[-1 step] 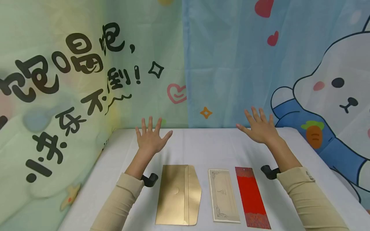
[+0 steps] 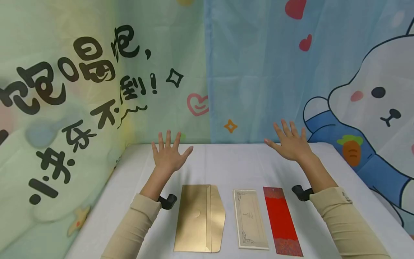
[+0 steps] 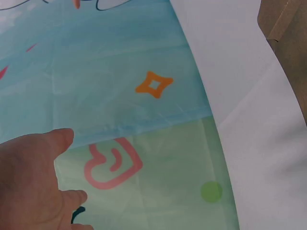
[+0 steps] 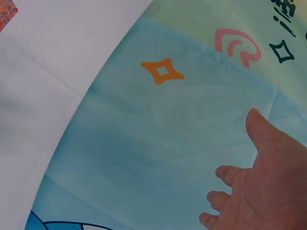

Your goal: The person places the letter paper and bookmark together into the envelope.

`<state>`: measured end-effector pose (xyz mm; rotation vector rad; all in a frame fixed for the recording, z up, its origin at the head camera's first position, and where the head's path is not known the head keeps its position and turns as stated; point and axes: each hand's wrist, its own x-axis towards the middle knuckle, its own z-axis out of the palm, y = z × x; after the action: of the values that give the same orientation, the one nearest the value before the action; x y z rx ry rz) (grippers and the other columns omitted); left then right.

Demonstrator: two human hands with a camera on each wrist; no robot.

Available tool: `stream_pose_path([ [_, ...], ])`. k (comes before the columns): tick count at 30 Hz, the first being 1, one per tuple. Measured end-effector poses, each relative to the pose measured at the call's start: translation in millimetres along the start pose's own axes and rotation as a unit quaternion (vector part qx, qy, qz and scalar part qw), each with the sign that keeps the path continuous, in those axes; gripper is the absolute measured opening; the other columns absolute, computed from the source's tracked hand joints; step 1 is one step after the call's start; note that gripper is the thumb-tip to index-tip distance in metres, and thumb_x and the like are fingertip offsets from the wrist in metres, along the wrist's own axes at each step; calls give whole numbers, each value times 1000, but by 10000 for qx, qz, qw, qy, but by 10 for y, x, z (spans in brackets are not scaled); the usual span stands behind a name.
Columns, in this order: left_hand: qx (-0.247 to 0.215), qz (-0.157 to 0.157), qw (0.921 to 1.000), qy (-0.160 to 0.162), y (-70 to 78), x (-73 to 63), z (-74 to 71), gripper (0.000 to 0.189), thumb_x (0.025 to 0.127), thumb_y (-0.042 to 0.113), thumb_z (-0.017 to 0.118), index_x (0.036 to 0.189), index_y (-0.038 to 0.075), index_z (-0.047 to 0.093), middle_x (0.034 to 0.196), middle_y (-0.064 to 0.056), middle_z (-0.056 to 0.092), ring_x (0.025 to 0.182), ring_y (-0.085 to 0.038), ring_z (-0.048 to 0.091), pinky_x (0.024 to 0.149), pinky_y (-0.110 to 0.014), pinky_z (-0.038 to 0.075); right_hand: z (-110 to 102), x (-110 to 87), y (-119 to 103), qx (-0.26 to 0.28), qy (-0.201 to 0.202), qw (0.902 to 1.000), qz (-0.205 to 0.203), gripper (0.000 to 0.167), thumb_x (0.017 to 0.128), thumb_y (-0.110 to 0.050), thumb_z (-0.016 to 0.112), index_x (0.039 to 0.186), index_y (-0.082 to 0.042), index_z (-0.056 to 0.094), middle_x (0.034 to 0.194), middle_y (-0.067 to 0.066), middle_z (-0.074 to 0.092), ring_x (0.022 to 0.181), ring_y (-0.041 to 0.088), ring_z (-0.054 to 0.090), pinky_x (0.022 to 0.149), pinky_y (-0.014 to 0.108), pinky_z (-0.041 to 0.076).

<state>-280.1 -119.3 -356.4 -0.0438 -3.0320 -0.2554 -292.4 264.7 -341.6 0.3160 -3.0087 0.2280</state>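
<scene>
My left hand (image 2: 168, 154) is raised over the far left part of the table, fingers straight and spread, holding nothing. On the other side my right hand (image 2: 291, 144) is held up the same way, its thumb pointing inward. Nearer to me lies a gold envelope (image 2: 194, 219) with its flap unfolded to the right. Beside it is a cream card (image 2: 250, 219) with a thin printed border and ornamented corners. A long red paper strip (image 2: 281, 219) with patterned ends lies right of the card. Both wrist views show the spread fingers against the backdrop.
A white cloth covers the table (image 2: 220, 165). Behind it hangs a printed fabric backdrop (image 2: 245, 72), green on the left and blue on the right, with a cartoon bear. Black wrist mounts (image 2: 167, 202) stick out by both sleeves.
</scene>
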Motion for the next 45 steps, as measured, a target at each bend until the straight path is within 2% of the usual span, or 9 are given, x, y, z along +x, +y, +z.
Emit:
stream_pose_path([
  [3,-35,-9,10000,14,-11,-11,23,78,86,69,27,149,27,9,154,-10,-4,136,-32,-19,104,-56,-7,30,-8,-21,29,-30,10000,-29,86,89,-60,36,146,1,13,149,28,1,133,46,-10,96,67,-9],
  [8,-131,-43,9989,458,4,-97,39,75,88,63,31,149,22,16,153,-16,10,137,-38,-9,105,-56,0,87,-86,-154,238,150,9994,-224,83,90,-54,41,144,5,18,147,30,9,133,49,1,96,69,-1],
  [13,-186,-28,9948,997,60,-359,86,70,89,56,40,144,14,32,144,-21,31,134,-44,14,103,-57,14,292,-335,-444,657,448,9959,-436,71,88,-40,54,136,10,36,138,32,33,126,48,29,98,65,15],
  [19,-493,87,9903,1297,140,-709,384,63,88,52,46,135,10,46,134,-21,45,126,-46,30,98,-60,23,704,-697,-824,1565,414,9861,-372,54,86,-27,62,128,3,50,128,25,50,118,41,44,97,54,32],
  [26,-727,183,9887,1298,204,-1032,898,58,85,47,52,130,11,52,130,-20,49,120,-45,39,93,-59,31,1223,-1014,-1245,2658,375,9633,-37,43,84,-18,64,124,-3,58,123,17,56,115,34,50,93,50,38],
  [31,-693,366,9894,1222,216,-1198,1215,60,85,47,53,132,11,50,134,-19,46,121,-45,39,93,-58,32,1542,-1156,-1521,3091,316,9505,43,49,82,-16,67,127,0,54,129,17,52,121,33,46,97,47,35],
  [38,-477,686,9935,777,175,-1312,1485,64,86,52,49,139,16,44,145,-12,35,132,-43,23,99,-58,24,1780,-1248,-1737,2938,-262,9555,-83,67,84,-27,64,140,0,37,146,23,26,133,39,24,102,54,24],
  [42,-433,807,9946,479,149,-1342,1595,65,87,55,45,140,18,41,148,-11,29,134,-43,16,100,-61,20,1868,-1271,-1749,2541,-530,9654,-269,69,85,-30,63,140,-1,36,147,24,21,135,41,14,104,55,18],
  [45,-375,824,9954,328,123,-1348,1675,66,88,58,41,142,20,39,149,-10,27,135,-43,13,101,-60,18,1902,-1272,-1750,2342,-465,9698,-495,67,85,-29,63,139,1,38,146,26,23,134,43,14,104,55,17],
])
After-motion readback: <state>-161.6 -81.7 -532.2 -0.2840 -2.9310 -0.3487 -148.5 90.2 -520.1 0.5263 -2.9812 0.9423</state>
